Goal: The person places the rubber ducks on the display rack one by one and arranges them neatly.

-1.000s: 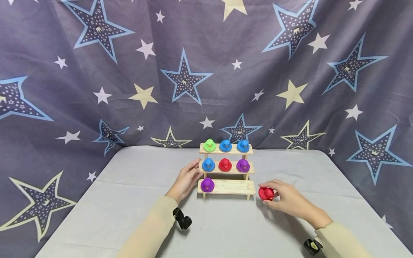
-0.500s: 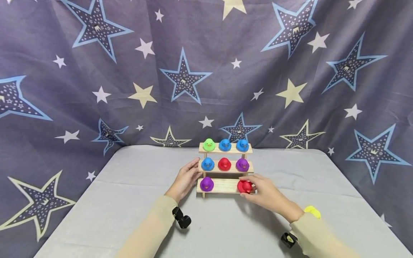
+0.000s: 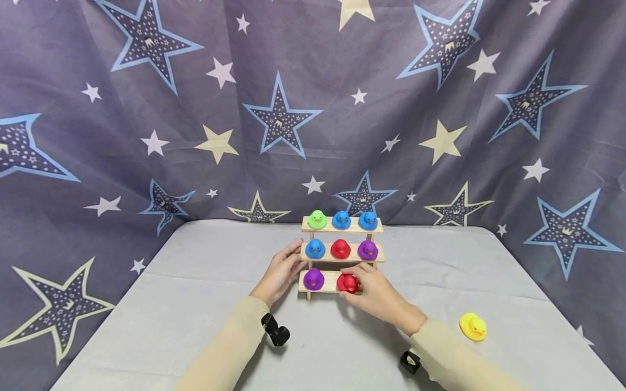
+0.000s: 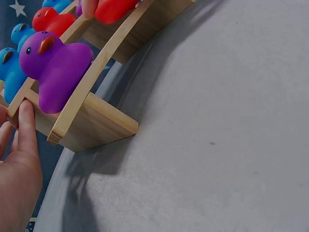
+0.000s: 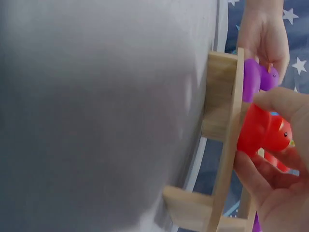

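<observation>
A three-tier wooden display shelf [image 3: 327,290] holds rubber ducks. My right hand [image 3: 379,293] grips a red rubber duck [image 5: 256,130] by its sides at the middle of the bottom tier, thumb and fingers spread around it. To its left on that tier sits a purple duck [image 4: 58,67]. My left hand [image 3: 282,271] holds the left end of the shelf at the middle tier; in the left wrist view its fingers [image 4: 27,128] reach up to the wooden edge. Blue [image 3: 315,248], red [image 3: 340,249] and purple [image 3: 368,250] ducks fill the middle tier.
On the top tier stand a green duck [image 3: 317,219] and two blue ducks [image 3: 341,219]. A yellow duck [image 3: 473,327] lies on the grey-covered table [image 3: 205,304], right of the right forearm. A star-patterned curtain [image 3: 313,108] hangs behind.
My right hand has carried the red duck leftward from beside the shelf to the middle of the bottom tier. The yellow duck has come into view. My left hand stays put.
</observation>
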`<act>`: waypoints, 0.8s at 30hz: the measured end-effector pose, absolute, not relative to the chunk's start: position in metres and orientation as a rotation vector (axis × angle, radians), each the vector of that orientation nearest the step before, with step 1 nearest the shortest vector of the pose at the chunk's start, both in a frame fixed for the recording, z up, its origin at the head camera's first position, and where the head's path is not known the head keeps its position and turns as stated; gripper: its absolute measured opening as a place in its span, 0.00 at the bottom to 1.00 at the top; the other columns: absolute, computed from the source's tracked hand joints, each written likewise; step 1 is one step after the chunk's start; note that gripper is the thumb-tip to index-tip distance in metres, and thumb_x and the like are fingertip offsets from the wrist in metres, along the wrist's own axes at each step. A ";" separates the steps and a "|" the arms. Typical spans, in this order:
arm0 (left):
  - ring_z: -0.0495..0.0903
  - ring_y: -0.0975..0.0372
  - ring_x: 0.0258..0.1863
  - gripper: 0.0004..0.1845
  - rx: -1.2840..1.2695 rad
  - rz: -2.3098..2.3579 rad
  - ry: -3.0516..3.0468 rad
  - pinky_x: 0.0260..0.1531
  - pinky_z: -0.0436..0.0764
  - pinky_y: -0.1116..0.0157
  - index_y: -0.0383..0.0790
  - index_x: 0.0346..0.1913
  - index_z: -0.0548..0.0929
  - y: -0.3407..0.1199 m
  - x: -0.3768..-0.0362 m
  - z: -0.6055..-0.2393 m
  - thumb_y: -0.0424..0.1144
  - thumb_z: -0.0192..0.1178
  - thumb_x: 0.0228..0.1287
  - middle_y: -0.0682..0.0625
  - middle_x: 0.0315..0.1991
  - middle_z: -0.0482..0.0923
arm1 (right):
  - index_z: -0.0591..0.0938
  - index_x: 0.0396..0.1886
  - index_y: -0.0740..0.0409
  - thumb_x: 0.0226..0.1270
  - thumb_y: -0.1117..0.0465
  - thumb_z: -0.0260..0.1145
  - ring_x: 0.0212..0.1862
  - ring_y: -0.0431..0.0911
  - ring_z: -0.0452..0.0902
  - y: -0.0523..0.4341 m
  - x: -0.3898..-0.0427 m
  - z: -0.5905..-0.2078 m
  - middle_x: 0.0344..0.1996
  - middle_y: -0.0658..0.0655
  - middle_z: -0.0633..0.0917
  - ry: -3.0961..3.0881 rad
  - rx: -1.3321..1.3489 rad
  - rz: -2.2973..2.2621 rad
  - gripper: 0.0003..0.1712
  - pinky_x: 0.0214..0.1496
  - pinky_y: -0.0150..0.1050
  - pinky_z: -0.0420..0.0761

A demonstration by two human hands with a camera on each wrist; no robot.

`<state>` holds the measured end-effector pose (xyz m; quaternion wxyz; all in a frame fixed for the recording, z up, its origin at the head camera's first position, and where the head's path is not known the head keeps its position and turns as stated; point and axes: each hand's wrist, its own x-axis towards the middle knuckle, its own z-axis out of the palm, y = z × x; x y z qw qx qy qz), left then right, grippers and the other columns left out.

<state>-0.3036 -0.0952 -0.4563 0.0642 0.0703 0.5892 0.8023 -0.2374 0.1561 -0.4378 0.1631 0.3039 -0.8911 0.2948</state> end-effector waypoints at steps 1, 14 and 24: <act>0.75 0.60 0.55 0.29 0.213 2.420 1.782 0.61 0.78 0.69 0.28 0.75 0.59 -0.095 -0.303 -0.456 0.24 0.45 0.73 0.34 0.72 0.60 | 0.83 0.53 0.65 0.55 0.58 0.79 0.41 0.44 0.78 0.154 -0.238 -0.438 0.43 0.55 0.82 -2.545 0.852 0.826 0.27 0.42 0.34 0.86; 0.77 0.63 0.51 0.28 0.213 2.423 1.774 0.61 0.78 0.69 0.27 0.75 0.59 -0.095 -0.305 -0.459 0.23 0.44 0.73 0.33 0.68 0.62 | 0.85 0.51 0.64 0.53 0.57 0.79 0.47 0.50 0.79 0.140 -0.241 -0.439 0.46 0.57 0.83 -2.539 0.740 0.785 0.27 0.47 0.43 0.88; 0.77 0.61 0.52 0.29 0.202 2.428 1.773 0.60 0.79 0.69 0.28 0.75 0.59 -0.094 -0.305 -0.458 0.23 0.44 0.73 0.34 0.69 0.62 | 0.84 0.52 0.65 0.54 0.58 0.79 0.52 0.53 0.78 0.139 -0.242 -0.439 0.48 0.59 0.83 -2.563 0.724 0.795 0.26 0.52 0.46 0.87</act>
